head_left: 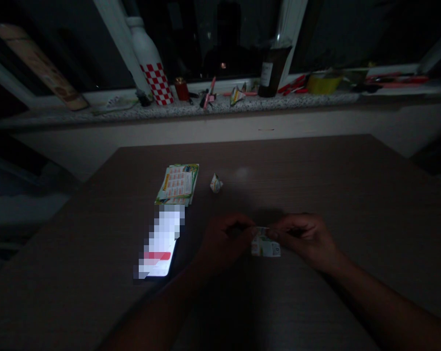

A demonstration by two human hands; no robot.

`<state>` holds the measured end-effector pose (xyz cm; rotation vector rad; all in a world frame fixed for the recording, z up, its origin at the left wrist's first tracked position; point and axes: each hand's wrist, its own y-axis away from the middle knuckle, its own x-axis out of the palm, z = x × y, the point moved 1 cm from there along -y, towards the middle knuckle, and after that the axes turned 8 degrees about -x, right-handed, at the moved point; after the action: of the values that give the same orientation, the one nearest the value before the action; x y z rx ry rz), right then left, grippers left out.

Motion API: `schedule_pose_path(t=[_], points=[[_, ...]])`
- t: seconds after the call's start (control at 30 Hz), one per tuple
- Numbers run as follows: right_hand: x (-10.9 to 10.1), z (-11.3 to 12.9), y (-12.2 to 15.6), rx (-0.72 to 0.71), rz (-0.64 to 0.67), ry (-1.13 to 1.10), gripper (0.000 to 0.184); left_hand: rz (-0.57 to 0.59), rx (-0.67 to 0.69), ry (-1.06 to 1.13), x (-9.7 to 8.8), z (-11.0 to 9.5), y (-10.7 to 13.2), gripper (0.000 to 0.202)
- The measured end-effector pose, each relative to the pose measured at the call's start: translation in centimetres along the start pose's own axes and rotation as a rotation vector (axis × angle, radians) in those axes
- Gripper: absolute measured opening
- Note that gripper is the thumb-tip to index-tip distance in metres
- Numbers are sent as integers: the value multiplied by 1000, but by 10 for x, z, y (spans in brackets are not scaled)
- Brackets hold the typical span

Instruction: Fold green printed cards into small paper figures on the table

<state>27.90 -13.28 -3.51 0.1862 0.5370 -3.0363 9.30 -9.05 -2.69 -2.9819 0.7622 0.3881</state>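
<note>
Both hands pinch a small folded piece of printed paper (266,247) just above the dark wooden table. My left hand (227,241) grips its upper left edge between thumb and fingers. On the upper right side, my right hand (308,239) holds it with the thumb lying over the front. Beyond my left hand stands a small folded paper shape (216,183), made of similar printed paper. Further left lies a stack of printed sheets (178,183) in white, green and yellow. A lit phone (162,243) rests in front of that stack, its screen partly blurred out.
Behind the table (333,175) runs a speckled stone windowsill (191,109). On it are a red-and-white checkered bottle (158,80), a red jar (181,89), another folded paper shape (237,95), a dark labelled container (271,75) and a yellow container (324,84). The room is dim.
</note>
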Motion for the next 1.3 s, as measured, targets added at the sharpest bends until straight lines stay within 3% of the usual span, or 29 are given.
schedule_pose_path(t=[0.23, 0.43, 0.73, 1.07, 1.3], points=[[2, 1, 2, -204, -7, 223, 6, -31, 228, -186, 1, -9, 4, 11], [4, 5, 0, -349, 12, 315, 7, -8, 304, -271, 5, -5, 2, 13], [6, 8, 1, -397, 73, 393, 12, 54, 480, -347, 10, -4, 2, 12], [-6, 5, 0, -280, 39, 407, 9, -1, 324, -282, 4, -4, 3, 13], [-18, -2, 0, -124, -97, 250, 8, -184, 24, -78, -8, -4, 1, 11]])
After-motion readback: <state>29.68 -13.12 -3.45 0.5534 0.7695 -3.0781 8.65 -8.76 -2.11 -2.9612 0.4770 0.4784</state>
